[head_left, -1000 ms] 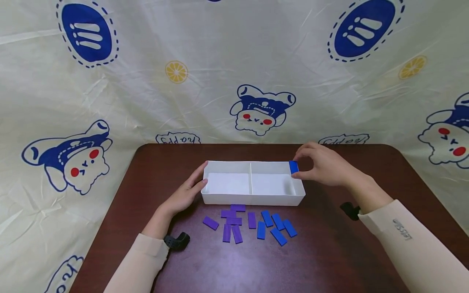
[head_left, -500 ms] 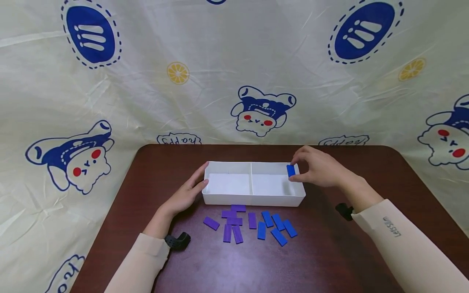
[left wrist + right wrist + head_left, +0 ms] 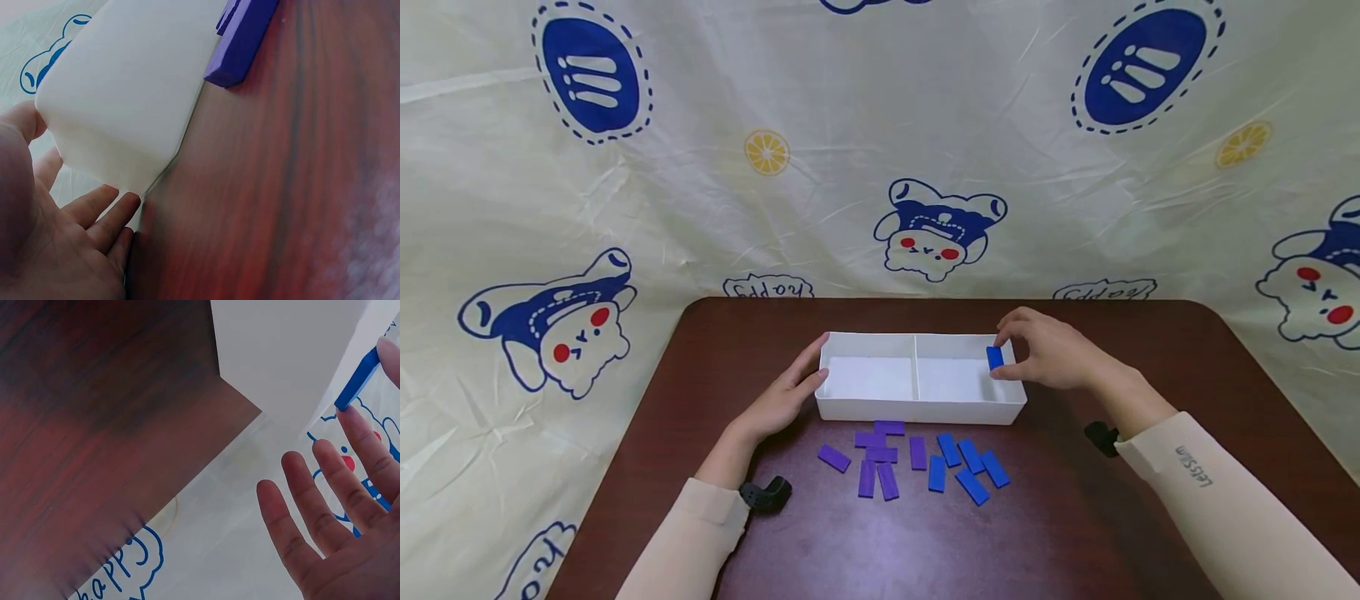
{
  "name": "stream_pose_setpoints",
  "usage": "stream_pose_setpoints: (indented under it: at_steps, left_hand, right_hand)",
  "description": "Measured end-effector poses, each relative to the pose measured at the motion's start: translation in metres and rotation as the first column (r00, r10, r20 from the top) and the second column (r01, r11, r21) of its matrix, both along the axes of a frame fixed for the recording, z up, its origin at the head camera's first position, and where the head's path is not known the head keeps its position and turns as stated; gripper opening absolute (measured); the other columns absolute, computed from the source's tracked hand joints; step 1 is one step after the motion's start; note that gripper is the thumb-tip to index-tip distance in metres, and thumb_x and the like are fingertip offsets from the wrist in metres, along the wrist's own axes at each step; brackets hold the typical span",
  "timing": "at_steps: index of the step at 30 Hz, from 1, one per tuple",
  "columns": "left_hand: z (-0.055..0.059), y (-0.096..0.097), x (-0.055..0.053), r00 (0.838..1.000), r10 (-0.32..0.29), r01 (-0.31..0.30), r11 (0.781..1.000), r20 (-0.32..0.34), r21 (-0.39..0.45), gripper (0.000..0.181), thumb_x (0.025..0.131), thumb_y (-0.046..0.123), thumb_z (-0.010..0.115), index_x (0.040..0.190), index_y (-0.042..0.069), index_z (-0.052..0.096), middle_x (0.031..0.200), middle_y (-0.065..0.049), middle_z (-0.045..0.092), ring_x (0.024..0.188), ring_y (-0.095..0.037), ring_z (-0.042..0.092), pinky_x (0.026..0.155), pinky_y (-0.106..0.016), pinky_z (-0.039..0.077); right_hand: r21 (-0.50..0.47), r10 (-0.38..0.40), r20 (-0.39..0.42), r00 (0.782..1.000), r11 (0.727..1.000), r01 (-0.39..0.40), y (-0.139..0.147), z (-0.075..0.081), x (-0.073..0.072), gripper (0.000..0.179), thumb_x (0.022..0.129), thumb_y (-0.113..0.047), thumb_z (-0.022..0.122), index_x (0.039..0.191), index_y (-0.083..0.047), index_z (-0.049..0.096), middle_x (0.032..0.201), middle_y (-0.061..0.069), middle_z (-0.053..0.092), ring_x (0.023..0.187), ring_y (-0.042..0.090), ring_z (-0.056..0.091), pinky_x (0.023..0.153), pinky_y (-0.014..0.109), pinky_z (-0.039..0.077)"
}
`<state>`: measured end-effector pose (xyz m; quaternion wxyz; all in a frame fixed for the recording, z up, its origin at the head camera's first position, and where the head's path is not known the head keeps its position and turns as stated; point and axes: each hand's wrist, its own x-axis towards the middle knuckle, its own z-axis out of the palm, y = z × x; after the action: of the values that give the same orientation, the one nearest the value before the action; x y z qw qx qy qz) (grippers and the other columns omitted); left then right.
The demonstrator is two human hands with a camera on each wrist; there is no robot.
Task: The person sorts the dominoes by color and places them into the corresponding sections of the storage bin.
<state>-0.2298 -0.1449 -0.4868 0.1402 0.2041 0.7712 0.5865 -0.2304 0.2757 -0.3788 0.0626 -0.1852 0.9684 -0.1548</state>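
The head camera looked forward and down on the surface [image 3: 925, 542] from well back, framing the whole white box [image 3: 921, 412]. The left wrist view, close behind the left fingers [image 3: 112, 224], faced the box's left end; the right, equally near, its right end. The head view shared both.

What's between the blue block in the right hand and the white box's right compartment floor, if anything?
Nothing visible. The right hand pinches the blue block near the outer end of the right compartment; the divider is off to the left.
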Motion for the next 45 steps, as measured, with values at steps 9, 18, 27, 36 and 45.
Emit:
stream_pose_setpoints:
  at_steps: [9, 18, 27, 36, 45]
  left_hand:
    - [-0.001, -0.004, 0.004, 1.000, 0.013, -0.012, 1.000, 0.004, -0.021, 0.064, 0.112, 0.033, 0.047, 0.167, 0.035, 0.015, 0.174, -0.008, 0.018, 0.160, -0.033, 0.017, 0.126, -0.062, 0.019]
    - [-0.002, -0.006, 0.006, 1.000, 0.006, -0.006, 1.000, -0.004, -0.017, 0.065, 0.112, 0.030, 0.046, 0.168, 0.030, 0.014, 0.174, -0.010, 0.018, 0.160, -0.035, 0.018, 0.126, -0.062, 0.019]
    - [0.001, -0.006, 0.005, 1.000, 0.005, -0.005, 1.000, -0.003, -0.018, 0.064, 0.112, 0.031, 0.047, 0.167, 0.034, 0.015, 0.173, -0.011, 0.019, 0.159, -0.035, 0.020, 0.126, -0.062, 0.021]
    - [0.004, -0.006, 0.001, 1.000, 0.005, -0.005, 1.000, -0.006, -0.014, 0.064, 0.112, 0.031, 0.047, 0.167, 0.035, 0.015, 0.173, -0.010, 0.019, 0.159, -0.035, 0.022, 0.125, -0.061, 0.023]
    - [-0.003, -0.001, -0.002, 1.000, -0.007, 0.007, 1.000, -0.009, -0.003, 0.063, 0.112, 0.029, 0.046, 0.167, 0.035, 0.015, 0.173, -0.008, 0.019, 0.159, -0.033, 0.021, 0.126, -0.059, 0.022]
  right_hand:
    - [-0.003, 0.008, 0.015, 1.000, 1.000, -0.008, -0.007, -0.009, -0.003, 0.042, 0.086, -0.040, 0.085, 0.115, -0.011, 0.075, 0.141, 0.017, 0.058, 0.126, 0.040, 0.057, 0.106, 0.063, 0.048]
    - [0.008, -0.007, 0.031, 0.999, 1.000, 0.007, -0.014, -0.017, -0.007, 0.041, 0.085, -0.040, 0.085, 0.113, -0.012, 0.075, 0.141, 0.016, 0.059, 0.117, 0.036, 0.061, 0.100, 0.060, 0.052]
    - [0.059, -0.014, 0.015, 1.000, 0.998, 0.013, -0.016, -0.025, -0.008, 0.042, 0.084, -0.037, 0.086, 0.115, -0.010, 0.076, 0.142, 0.017, 0.060, 0.128, 0.042, 0.058, 0.105, 0.063, 0.049]
    - [0.079, -0.038, 0.016, 0.999, 0.996, 0.036, -0.017, -0.025, -0.011, 0.044, 0.084, -0.038, 0.086, 0.116, -0.009, 0.075, 0.141, 0.017, 0.060, 0.129, 0.042, 0.057, 0.107, 0.064, 0.047]
    - [0.111, -0.048, 0.018, 0.999, 0.993, 0.045, -0.014, -0.027, -0.012, 0.045, 0.084, -0.039, 0.086, 0.117, -0.009, 0.076, 0.142, 0.018, 0.059, 0.129, 0.042, 0.056, 0.106, 0.065, 0.047]
